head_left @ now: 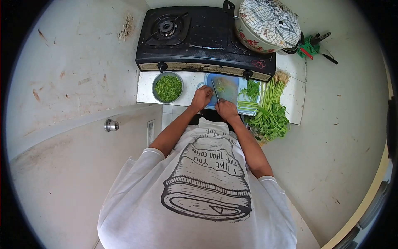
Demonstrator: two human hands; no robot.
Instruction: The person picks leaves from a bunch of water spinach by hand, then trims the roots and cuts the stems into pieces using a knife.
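My right hand (226, 109) is wrapped round the handle of a knife (215, 90), its narrow blade pointing away from me over a blue cutting board (234, 96). Just left of the blade, my left hand (202, 97) rests at the board's edge with its fingers curled together; whatever they hold is too small to make out. Small chopped green bits (222, 88) lie on the board right of the blade. To the left stands a round bowl (154, 92) filled with finely chopped greens (168, 87). Cut leafy pieces (250, 90) lie at the board's right side.
A large bunch of leafy greens with roots (271, 103) hangs over the counter's front edge at right. Behind the board is a black gas stove (207, 33), bearing a cloth-covered pot (253, 41). A green basket (307, 45) with utensils stands at the wall. A door knob (111, 125) juts out at left.
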